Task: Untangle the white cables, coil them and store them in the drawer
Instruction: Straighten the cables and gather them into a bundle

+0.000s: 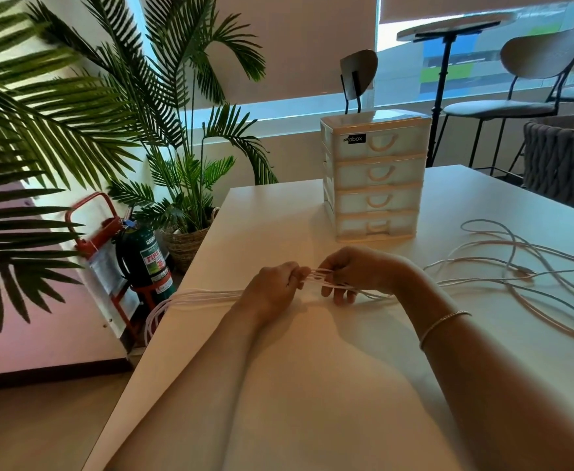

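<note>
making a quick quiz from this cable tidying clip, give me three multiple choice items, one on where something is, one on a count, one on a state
1. Where does the drawer unit stand?
A. on the table, beyond the hands
B. on the floor by the plant
C. on a chair

2. How many drawers does it have?
A. two
B. four
C. six

3. What state are the drawers in?
A. all shut
B. top one pulled out
C. all removed

Answers:
1 A, it sits on the white table past the left hand and right hand, which hold white cables.
2 B, four handles are stacked on its front.
3 A, every front sits flush.
</note>
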The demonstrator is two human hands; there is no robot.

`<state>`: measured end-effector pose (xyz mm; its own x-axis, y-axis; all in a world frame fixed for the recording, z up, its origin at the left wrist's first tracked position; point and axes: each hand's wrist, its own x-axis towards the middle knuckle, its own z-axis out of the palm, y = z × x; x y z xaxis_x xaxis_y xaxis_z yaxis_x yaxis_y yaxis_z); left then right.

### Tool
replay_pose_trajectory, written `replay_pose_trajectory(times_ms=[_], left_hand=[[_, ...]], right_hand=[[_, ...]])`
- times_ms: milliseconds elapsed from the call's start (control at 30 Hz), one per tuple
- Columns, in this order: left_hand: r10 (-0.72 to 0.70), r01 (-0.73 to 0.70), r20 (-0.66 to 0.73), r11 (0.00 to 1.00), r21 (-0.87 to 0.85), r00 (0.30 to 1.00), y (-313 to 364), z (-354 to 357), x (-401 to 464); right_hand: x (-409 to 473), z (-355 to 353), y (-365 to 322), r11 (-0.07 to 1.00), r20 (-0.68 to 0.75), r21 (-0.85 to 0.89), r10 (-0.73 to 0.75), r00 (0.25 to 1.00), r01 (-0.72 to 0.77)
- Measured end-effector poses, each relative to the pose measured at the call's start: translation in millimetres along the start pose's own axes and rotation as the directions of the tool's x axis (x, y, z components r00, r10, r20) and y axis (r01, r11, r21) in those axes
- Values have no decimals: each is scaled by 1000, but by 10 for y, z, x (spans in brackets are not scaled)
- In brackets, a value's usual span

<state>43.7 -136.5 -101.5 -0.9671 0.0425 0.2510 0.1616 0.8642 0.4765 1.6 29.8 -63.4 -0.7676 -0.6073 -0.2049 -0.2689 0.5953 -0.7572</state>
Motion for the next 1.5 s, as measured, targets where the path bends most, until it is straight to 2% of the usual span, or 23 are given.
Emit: replay_pose_trajectory(times_ms=[100,167,233,267,367,467,567,633,700,800,933,1000,1100,1200,1300,1367,1500], left_hand=[[7,-8,-12,1000,-9,1000,10,2,-2],[8,-9,-35,1000,-28,999,0,-7,-7],[-3,-1,-58,998,-66,998,-26,-33,-5],[-5,1,-54,997,-76,999,-40,-45,-5],[2,-4,-34,997,-78,999,-46,-58,-9],[19,-21,-27,998,-66,999,-38,-46,-15],[38,-40,-46,998,-46,998,-50,-44,-21],[43,-47,-80,997,-54,996,-51,-49,-17],[33,-39,-104,998,-58,994,-31,-51,-20],[-4,-7,-129,996,-90,992,17,-55,-19],[-7,-5,-74,988,-152,997,28,-71,-34],[29,-31,-18,990,-137,999,34,-77,-60],[10,-17,-66,994,-112,998,13,-91,-48],[-58,49,-129,996,-74,990,-18,-85,6],[-75,64,-145,995,-83,987,-15,-58,11],[-66,54,-136,994,-94,988,-21,-78,-6],[38,-40,-31,996,-78,999,44,-63,-73]], right_hand=[[10,10,-18,999,-1,-31,28,1000,-28],[2,-18,-11,977,-59,-206,38,998,-50],[-19,-77,43,904,-142,-419,29,989,-87],[-35,-102,74,880,-163,-464,25,986,-99],[-77,-110,93,884,-172,-461,-4,985,-77],[-38,-45,11,918,-195,-396,-99,976,14],[32,90,-110,993,-144,-94,-82,986,68],[64,165,-156,1000,-88,-28,9,996,-11],[87,202,-147,994,-64,-55,87,994,-91],[78,170,-109,991,-152,-45,118,981,-126],[120,130,-64,968,-310,-248,-52,949,-28],[118,122,-61,922,-371,-385,-117,921,-37],[41,144,-119,853,-303,-523,-186,935,1],[-3,227,-171,885,-164,-458,-180,970,87],[6,219,-172,915,-127,-395,-144,981,83],[10,197,-161,911,-142,-403,-155,978,87],[33,139,-101,908,-325,-417,-178,929,27]])
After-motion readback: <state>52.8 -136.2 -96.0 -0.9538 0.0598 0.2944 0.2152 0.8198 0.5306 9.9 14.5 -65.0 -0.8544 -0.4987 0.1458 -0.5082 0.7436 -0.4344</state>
